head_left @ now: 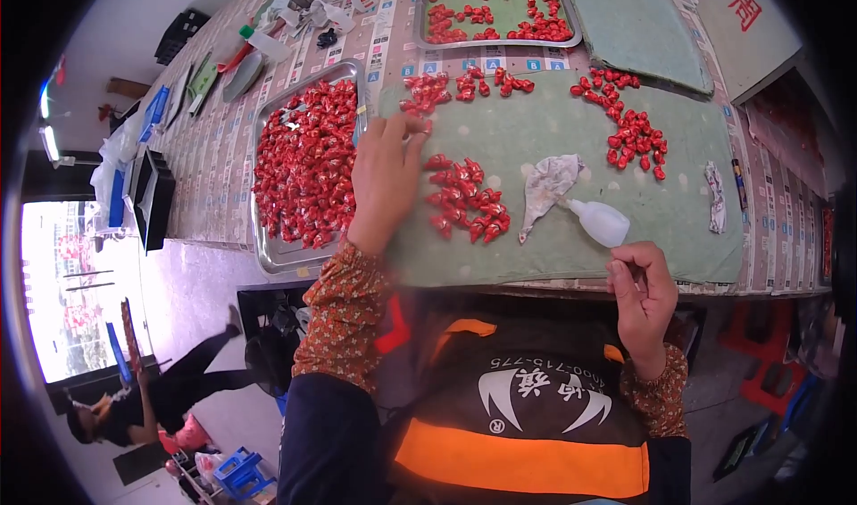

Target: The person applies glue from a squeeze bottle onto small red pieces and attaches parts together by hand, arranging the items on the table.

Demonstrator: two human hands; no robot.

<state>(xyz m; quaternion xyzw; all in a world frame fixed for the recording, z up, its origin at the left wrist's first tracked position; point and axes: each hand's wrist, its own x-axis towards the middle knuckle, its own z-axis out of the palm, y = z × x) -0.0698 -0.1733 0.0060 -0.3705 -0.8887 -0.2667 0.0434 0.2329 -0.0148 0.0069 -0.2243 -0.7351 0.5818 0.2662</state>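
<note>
Red pieces [462,176] lie between tray [284,254] and crumpled cloth [552,180].

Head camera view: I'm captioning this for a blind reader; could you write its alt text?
A person's left hand is at small red pieces on a green mat, while the right hand is beside a white bottle lying on the mat. A metal tray heaped with more red pieces stands to the left.

Green-capped bottle [269,47] lay at eleven o'clock; black tray [157,203] sat at nine; blue stool [242,475] was at seven; red stools [773,383] were at four.
</note>
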